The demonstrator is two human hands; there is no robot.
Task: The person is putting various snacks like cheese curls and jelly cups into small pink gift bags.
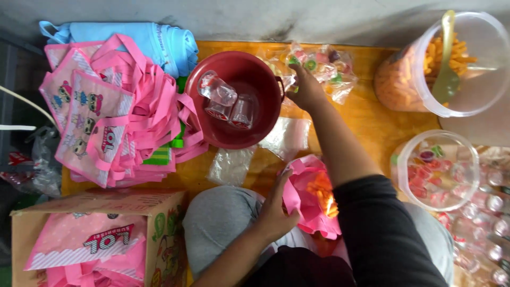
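Note:
My left hand [276, 210] holds open a pink fabric bag [308, 196] on my lap, with orange snacks showing inside it. My right hand [304, 87] reaches forward over the orange table and closes on a clear plastic bag of coloured jelly sweets [319, 66] beside a red bowl [236, 133]. Three small clear cups [226, 101] lie in that bowl.
A heap of pink printed tote bags [106, 111] and a blue one [154, 42] lie at the left. A cardboard box [106, 236] holds more pink bags. Right: a clear tub of orange snacks with a scoop [446, 64], a tub of jellies [438, 170], several small cups [486, 223]. Flat clear packets [234, 165] lie on the table.

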